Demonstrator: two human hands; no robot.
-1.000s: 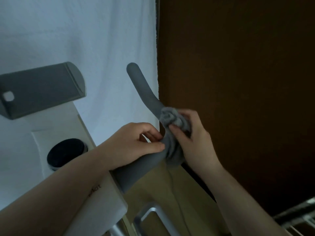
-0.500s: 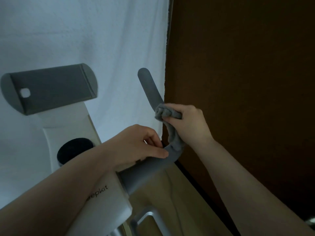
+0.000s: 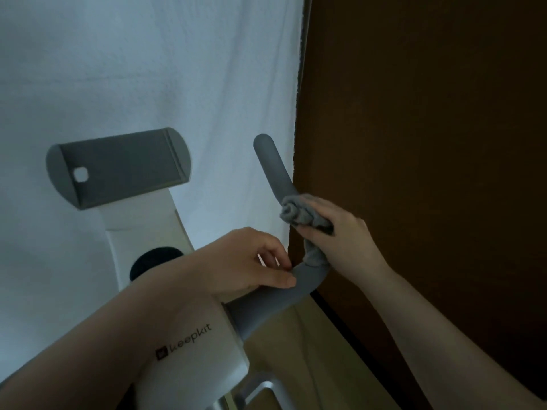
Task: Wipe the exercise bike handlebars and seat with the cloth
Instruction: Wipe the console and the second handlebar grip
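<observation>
Handlebar (image 3: 275, 176) — we are wiping midway, right hand (image 3: 340, 235) clenching the cloth (image 3: 299, 214), left hand (image 3: 248, 261) gripping its base — seat unseen.

brand word: "keepkit", small dark lowercase letters on the white bike body (image 3: 189, 344), just below the left forearm
logo: a small dark square with a pale mark inside, just left of the word on the same white body; the mark is too small to make out
slant of print: word and logo run tilted, rising to the right
other text: none readable anywhere else in view
</observation>
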